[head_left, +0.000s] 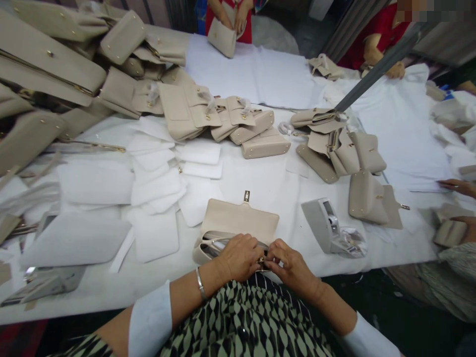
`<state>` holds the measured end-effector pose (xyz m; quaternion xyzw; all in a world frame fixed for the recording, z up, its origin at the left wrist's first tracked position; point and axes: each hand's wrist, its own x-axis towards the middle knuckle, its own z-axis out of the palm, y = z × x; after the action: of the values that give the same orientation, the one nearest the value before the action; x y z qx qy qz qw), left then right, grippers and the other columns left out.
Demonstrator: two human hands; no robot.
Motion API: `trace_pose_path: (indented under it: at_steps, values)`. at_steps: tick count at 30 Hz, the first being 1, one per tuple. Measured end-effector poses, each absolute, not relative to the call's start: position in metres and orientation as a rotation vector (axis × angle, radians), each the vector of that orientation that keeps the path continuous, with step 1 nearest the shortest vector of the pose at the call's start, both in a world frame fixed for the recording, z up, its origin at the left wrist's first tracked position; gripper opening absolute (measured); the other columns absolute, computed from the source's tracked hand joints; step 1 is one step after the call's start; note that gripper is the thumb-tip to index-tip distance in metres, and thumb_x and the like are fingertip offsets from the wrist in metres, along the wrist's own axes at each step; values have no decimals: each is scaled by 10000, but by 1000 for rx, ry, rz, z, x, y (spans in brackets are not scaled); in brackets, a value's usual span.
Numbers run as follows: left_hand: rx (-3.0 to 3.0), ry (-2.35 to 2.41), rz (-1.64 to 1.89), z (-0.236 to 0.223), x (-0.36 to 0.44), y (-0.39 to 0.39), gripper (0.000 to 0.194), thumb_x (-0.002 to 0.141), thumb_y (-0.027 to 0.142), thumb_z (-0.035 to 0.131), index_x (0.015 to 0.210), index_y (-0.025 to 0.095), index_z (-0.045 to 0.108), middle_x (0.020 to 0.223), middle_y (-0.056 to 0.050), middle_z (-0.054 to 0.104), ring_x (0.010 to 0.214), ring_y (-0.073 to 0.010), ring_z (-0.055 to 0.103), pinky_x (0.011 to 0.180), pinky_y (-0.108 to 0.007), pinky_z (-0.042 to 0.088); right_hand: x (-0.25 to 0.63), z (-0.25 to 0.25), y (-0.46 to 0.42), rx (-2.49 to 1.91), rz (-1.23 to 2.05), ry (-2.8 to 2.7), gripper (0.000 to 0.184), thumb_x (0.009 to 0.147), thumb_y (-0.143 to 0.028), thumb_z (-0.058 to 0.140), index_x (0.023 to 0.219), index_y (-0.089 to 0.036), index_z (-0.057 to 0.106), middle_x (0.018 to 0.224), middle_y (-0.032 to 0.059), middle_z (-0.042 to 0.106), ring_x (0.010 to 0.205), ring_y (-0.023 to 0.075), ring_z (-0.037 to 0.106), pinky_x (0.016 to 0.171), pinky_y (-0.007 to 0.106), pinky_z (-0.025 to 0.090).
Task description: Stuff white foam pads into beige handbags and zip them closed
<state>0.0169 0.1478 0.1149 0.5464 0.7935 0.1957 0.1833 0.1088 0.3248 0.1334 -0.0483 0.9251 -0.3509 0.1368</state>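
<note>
A beige handbag (240,218) lies at the table's front edge with its flap folded back, away from me. A gold clasp plate (247,196) sticks out from the flap's far edge. The bag's mouth gapes at the left, showing a pale lining. My left hand (243,255) is closed on the bag's near rim, close to its right end. Beside it my right hand (292,265) pinches the bag's right corner. Fingertips of both hands nearly meet near a small gold fitting. What exactly lies between them is hidden.
Beige handbags (186,109) are heaped at the left and across the middle, with more bags (342,148) at the right. White padding sheets (156,188) lie left of my bag. A tape dispenser (320,225) stands to the right. Co-workers' hands (234,17) handle bags around the table.
</note>
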Motion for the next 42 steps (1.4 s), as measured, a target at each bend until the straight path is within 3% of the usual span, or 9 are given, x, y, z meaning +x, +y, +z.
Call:
trace_pose_path:
  at_steps: [12,17,20,25,32,42]
  values:
    - [1650,2274,484,124,22,166,92,836,209,537,905,149,533,862,-69,598,816,-229,552,696,-360,451,109,132,334,-92,-843,2673,137,821,-86,424,871,-183,507,867,36,510,805,165,516,741,289,427]
    - [1713,2264,494,120,22,166,140,850,273,550,903,144,538,841,-68,604,796,-233,562,686,-360,453,108,127,336,-121,-845,2659,169,819,-77,390,819,-184,521,832,31,515,795,158,524,750,278,434]
    - [1735,2267,493,120,23,164,135,872,274,518,906,144,535,838,-70,597,790,-231,559,693,-364,452,109,129,337,-160,-833,2654,247,787,-36,367,884,-183,540,872,40,529,835,159,524,783,271,437]
    - [1710,2269,500,125,18,158,70,854,141,506,922,158,507,876,-59,589,818,-207,549,712,-330,441,104,138,336,-147,-696,2633,293,729,-33,428,935,-189,564,939,48,545,904,168,521,826,269,424]
    - [1755,2323,459,120,23,163,43,868,159,490,905,142,506,848,-75,589,798,-225,548,699,-353,420,94,137,332,-119,-749,2591,182,776,-58,409,790,-182,542,833,36,520,785,153,536,735,258,442]
    - [1883,2390,596,103,27,167,131,905,245,449,867,152,532,775,-64,599,731,-214,542,717,-384,364,104,123,337,-149,-904,2618,234,757,-26,393,834,-181,551,864,53,516,815,167,537,764,295,474]
